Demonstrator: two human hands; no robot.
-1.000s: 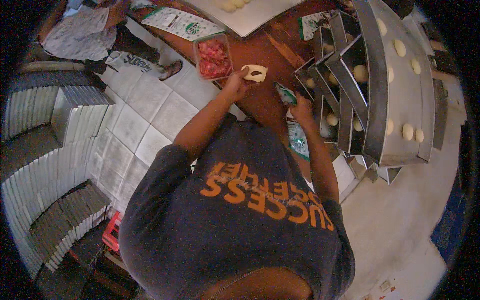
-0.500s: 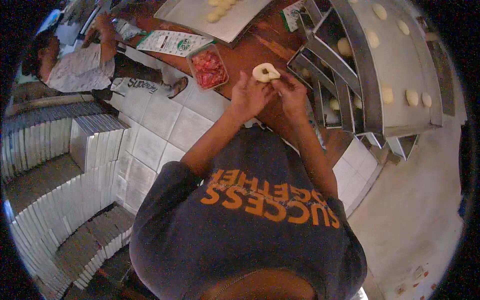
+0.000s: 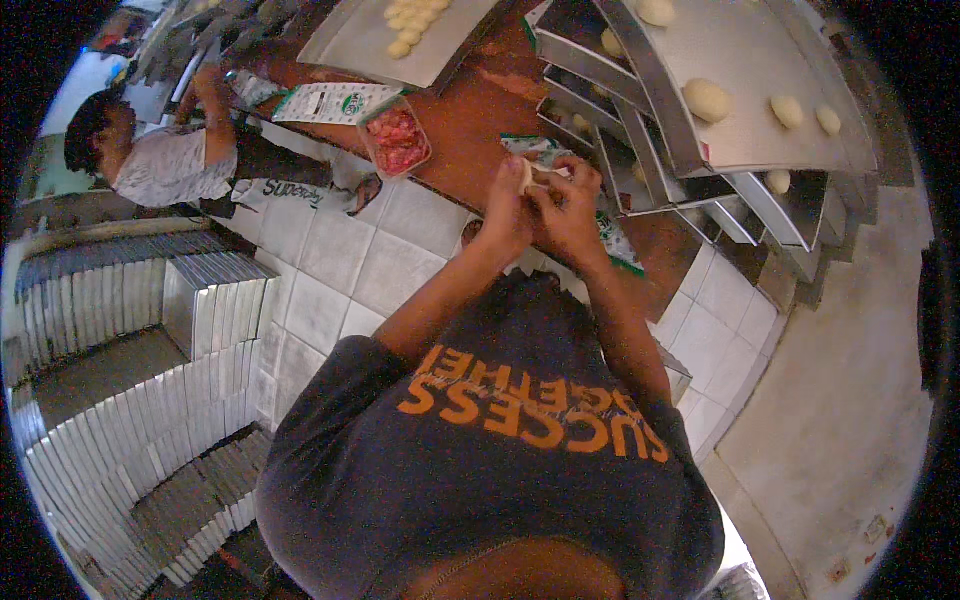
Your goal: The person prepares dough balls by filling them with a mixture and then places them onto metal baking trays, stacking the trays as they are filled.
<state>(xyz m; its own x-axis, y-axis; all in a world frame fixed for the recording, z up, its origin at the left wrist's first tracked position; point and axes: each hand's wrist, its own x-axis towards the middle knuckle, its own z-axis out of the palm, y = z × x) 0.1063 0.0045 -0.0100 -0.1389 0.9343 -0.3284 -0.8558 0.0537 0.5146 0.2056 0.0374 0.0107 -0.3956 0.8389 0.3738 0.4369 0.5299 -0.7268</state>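
A piece of pale dough (image 3: 537,176) is held up between my two hands over the reddish-brown table. My left hand (image 3: 510,205) grips its left side, thumb and fingers closed on it. From the right, my right hand (image 3: 570,205) pinches the dough with bent fingers. The hands cover most of the dough, so its full shape is hidden. To the left of my hands, a clear plastic tub (image 3: 428,152) holds a chunky red filling (image 3: 393,138) near the table's edge.
A metal tray (image 3: 345,45) bears small dough balls at the back. On the right, stacked metal trays (image 3: 800,155) hold larger dough balls (image 3: 707,100). Printed packets (image 3: 335,103) lie on the table. Another person (image 3: 175,165) works at the far left; stacked pans (image 3: 95,285) stand at the left.
The dough showed as a curled loop with a hole; now both hands have closed around it and hide most of it. The view has shifted, bringing the trays lower and leftward.
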